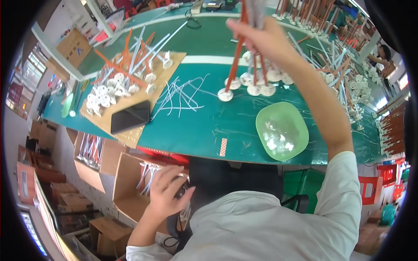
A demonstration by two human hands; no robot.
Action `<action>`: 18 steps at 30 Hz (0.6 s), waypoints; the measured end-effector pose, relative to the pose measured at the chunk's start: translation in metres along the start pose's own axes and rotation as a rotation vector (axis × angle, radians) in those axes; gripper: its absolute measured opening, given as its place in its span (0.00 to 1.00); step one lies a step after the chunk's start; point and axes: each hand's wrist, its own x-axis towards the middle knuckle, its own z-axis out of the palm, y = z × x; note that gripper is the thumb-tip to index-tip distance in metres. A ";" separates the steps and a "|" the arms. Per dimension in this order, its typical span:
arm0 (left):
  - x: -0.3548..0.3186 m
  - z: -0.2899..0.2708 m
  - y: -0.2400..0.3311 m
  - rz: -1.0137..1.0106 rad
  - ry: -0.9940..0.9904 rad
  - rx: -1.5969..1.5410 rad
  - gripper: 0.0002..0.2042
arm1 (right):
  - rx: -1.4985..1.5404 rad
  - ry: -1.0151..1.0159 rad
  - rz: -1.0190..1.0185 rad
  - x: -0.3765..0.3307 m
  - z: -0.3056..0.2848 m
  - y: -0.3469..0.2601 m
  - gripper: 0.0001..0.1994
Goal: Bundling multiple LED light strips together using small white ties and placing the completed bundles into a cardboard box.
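Observation:
Over the far middle of the table, my right hand (272,41) is closed around the upper part of several orange and clear rods (237,61). Round white bases (225,95) at their lower ends stand on the green tabletop. My left hand (167,193) is low at the left, off the table's near edge and above an open carton (124,182) of similar rods. Its fingers are bent and apart, with nothing visibly held; a dark object shows behind them. A light green bowl (261,126) with small clear pieces stands below my right forearm.
More white-based rods (104,93) lie on a cardboard sheet (172,65) at the left, near a black phone (130,117). Thin white ties (180,98) are scattered mid-table. Another rod pile (357,87) covers the right side. A second carton (89,161) stands at lower left.

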 end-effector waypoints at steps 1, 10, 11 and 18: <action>0.030 -0.001 0.003 0.030 0.043 -0.034 0.13 | -0.024 -0.031 -0.001 0.004 -0.001 0.012 0.23; 0.251 0.092 -0.037 -0.070 0.039 -0.248 0.41 | 0.209 0.061 0.042 0.013 0.009 0.066 0.20; 0.267 0.100 -0.036 -0.068 -0.025 -0.403 0.39 | 0.226 0.094 0.008 0.015 0.010 0.069 0.23; 0.307 0.123 -0.006 -0.289 0.065 -0.944 0.17 | -0.115 0.080 -0.135 0.022 -0.019 0.055 0.28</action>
